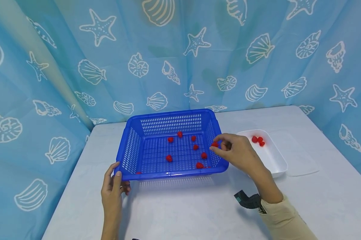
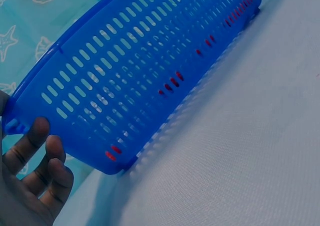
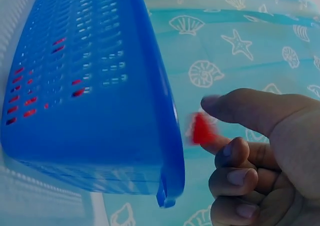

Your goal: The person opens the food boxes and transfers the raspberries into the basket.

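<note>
A blue plastic basket (image 1: 174, 174) with slotted walls stands on the table, several red raspberries (image 1: 169, 158) scattered over its floor. At its front left corner my left hand (image 1: 112, 190) grips the rim between thumb and fingers; in the left wrist view the other fingers curl beside the outer wall. Over the basket's right rim, my right hand (image 1: 242, 153) pinches one raspberry (image 3: 201, 129) between thumb and index finger. The right wrist view shows that raspberry blurred, just outside the blue rim in that view, with the remaining fingers curled toward the palm.
A white tray (image 1: 273, 156) on the right, partly behind my right hand, holds 3 raspberries (image 1: 254, 139) near its far end. Beside it lies a clear flat lid (image 1: 302, 173). The white table (image 1: 180, 213) ends at a blue curtain (image 1: 117, 80) printed with shells and starfish.
</note>
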Motion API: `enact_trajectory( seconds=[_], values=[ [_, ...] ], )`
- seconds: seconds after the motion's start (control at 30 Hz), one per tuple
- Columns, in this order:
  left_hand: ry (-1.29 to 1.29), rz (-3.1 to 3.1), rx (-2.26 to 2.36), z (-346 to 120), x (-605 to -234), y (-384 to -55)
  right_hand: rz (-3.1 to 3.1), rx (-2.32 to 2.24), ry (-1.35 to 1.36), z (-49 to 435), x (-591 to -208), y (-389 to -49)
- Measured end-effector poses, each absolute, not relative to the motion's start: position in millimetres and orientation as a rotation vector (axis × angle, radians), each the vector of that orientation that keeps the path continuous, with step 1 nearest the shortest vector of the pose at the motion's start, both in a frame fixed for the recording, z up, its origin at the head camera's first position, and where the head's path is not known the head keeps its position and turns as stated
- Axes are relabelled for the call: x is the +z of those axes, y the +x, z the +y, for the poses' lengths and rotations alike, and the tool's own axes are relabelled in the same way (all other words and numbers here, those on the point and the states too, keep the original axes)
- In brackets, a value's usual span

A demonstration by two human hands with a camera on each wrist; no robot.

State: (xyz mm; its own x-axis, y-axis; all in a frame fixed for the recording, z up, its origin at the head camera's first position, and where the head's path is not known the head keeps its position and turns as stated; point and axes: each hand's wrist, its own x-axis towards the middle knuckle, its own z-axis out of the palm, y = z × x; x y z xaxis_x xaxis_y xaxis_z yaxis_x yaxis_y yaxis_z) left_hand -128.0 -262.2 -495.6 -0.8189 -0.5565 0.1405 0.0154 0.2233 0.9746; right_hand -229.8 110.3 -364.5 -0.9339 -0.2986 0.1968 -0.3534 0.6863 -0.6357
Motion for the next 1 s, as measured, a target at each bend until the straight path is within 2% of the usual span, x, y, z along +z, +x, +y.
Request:
enact_trajectory(
  seconds=[0.3,0.53,1.0],
  values=[
    [0.488,-2.044,-1.618,-260,-494,-129,-2.8,1.071,0.539,118,-357,-226],
    [0.512,-2.037,-1.645,-259,-491,-129,-2.688,0.99,0.487,142,-352,-233],
    [0.56,-2.04,-1.652,-253,-478,-124,-2.75,0.862,0.189,183,-362,-253]
  ],
)
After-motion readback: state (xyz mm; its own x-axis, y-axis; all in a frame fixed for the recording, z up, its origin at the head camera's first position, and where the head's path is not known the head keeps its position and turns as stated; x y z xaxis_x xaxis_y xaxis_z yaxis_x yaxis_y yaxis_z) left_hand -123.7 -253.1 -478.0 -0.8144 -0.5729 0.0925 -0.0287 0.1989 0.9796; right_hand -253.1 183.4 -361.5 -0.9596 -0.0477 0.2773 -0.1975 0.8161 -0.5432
